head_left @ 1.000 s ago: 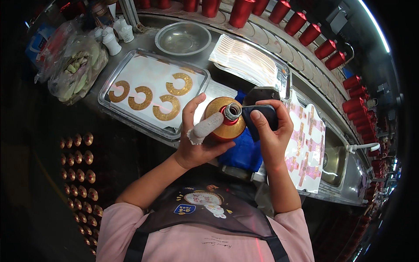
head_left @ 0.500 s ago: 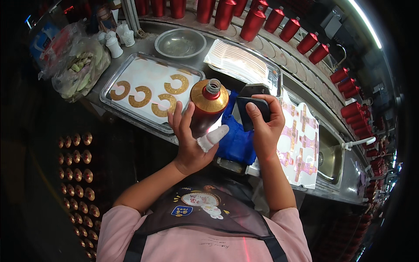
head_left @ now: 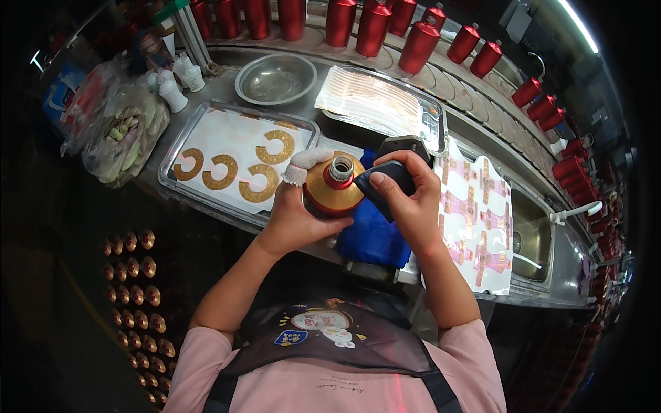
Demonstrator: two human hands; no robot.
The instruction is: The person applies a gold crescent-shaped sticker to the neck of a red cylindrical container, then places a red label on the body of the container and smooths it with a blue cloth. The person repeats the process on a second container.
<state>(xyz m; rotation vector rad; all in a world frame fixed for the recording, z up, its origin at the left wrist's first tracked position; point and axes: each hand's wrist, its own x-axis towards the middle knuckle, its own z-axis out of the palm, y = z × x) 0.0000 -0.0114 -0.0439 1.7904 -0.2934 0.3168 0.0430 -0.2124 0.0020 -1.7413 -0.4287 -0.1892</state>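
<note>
A red bottle with a gold shoulder (head_left: 318,184) and an uncapped threaded neck stands tilted in front of me. My left hand (head_left: 292,213) is closed round its side, and one of its fingers wears a white cover (head_left: 307,160). In my right hand (head_left: 418,199) a dark flat scraper (head_left: 391,180) is pinched between thumb and fingers. The scraper's edge meets the gold shoulder on its right side. Just below the hands, a blue cloth (head_left: 372,241) covers a support at the counter's edge.
A metal tray (head_left: 167,160) at left holds gold C-shaped decals. Behind are a metal bowl (head_left: 242,88) and a tray of striped strips (head_left: 372,100). Pink-and-gold decal sheets (head_left: 475,227) lie right, beside a sink (head_left: 544,261). Red bottles (head_left: 420,45) line a conveyor (head_left: 447,86).
My left hand has gone from spread fingers beside the bottle to gripping it. The bottle has turned more upright toward view, and the scraper has moved left onto its shoulder.
</note>
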